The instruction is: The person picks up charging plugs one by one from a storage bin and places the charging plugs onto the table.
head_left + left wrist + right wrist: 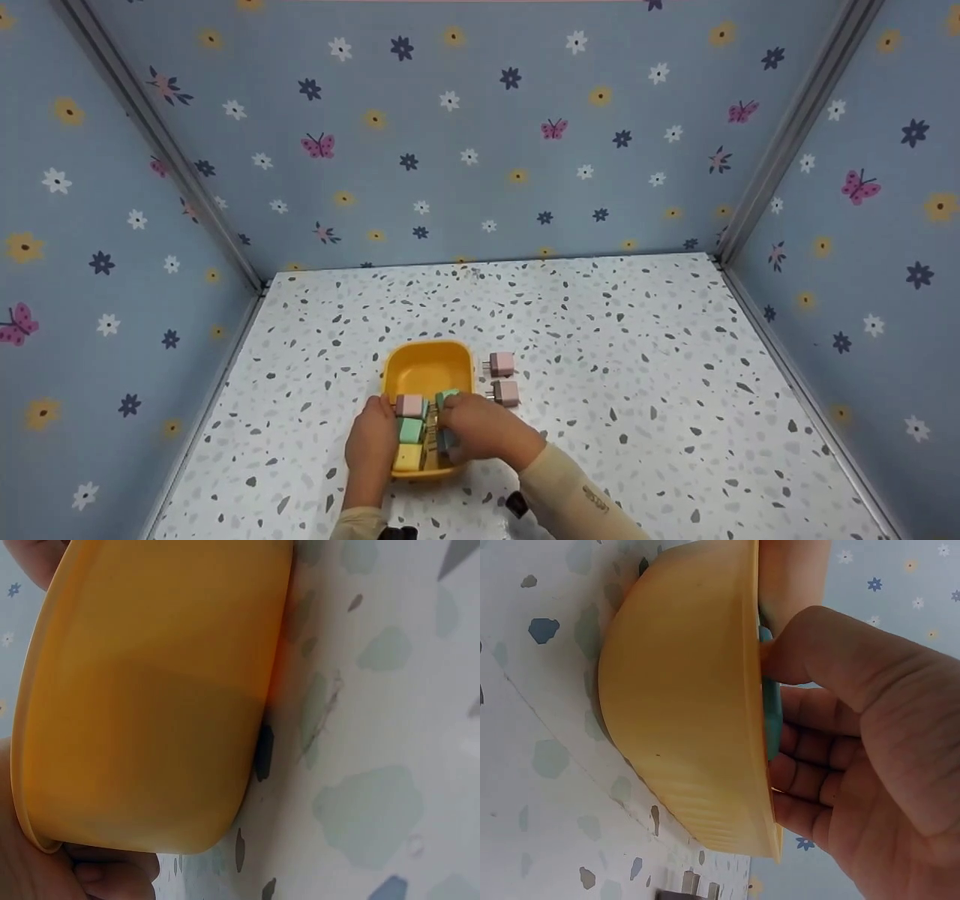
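Note:
A yellow plastic basin (429, 371) stands on the speckled tabletop. My left hand (373, 435) holds its left rim, fingers bent at the edge in the left wrist view. Over the basin's right side, my right hand (486, 426) pinches a green plug charger (772, 720) between thumb and fingers, right at the rim. Along the left inside sit a pink charger (409, 406), another green charger (410, 430) and a yellow charger (409, 457). A dark grey charger (442, 441) shows partly under my right hand, with metal prongs beside it.
Two pink chargers (502, 364) lie on the tabletop (637, 360) right of the basin, prongs facing it. Flower-patterned blue walls (480, 135) close off the back and both sides of the table.

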Tool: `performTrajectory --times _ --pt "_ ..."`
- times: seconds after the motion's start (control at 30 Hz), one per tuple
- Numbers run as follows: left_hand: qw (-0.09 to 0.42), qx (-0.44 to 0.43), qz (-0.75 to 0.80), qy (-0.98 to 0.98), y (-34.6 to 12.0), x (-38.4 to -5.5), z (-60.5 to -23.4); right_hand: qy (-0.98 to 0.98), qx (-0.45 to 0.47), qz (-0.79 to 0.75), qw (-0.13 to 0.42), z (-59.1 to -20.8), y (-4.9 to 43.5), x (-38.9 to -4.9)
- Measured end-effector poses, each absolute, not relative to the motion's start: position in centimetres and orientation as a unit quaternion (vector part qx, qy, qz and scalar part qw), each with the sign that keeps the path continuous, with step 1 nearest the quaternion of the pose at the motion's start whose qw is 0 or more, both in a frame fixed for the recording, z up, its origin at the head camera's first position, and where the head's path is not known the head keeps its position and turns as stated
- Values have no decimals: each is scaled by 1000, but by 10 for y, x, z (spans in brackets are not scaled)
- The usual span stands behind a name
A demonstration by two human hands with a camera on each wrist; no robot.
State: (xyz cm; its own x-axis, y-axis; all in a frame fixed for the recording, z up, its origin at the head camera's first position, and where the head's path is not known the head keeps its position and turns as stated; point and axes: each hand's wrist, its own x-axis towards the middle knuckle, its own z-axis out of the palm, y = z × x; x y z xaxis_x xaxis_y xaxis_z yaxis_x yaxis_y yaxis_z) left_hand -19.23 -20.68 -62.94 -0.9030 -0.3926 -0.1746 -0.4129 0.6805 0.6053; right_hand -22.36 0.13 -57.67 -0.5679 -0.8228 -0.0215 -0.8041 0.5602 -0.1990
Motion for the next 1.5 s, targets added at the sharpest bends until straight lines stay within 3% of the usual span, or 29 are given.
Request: performTrajectory --times 0.37,0.7,1.0,1.23,1.5 --pt "30 -227 336 914 -207 -193 -629 884 -452 -111 37 -572 7 -222" --pt "6 -213 333 919 -207 -192 -629 887 -444 -122 14 -563 19 -222" --pt "14 -221 341 914 -208 -193 -627 893 -428 -138 13 -558 33 -225" --pt "25 -225 342 912 -208 -193 -627 889 -435 -140 -20 -558 45 -224" --pt "24 -223 347 911 -207 -192 -629 895 -423 -139 -15 -561 56 -226"
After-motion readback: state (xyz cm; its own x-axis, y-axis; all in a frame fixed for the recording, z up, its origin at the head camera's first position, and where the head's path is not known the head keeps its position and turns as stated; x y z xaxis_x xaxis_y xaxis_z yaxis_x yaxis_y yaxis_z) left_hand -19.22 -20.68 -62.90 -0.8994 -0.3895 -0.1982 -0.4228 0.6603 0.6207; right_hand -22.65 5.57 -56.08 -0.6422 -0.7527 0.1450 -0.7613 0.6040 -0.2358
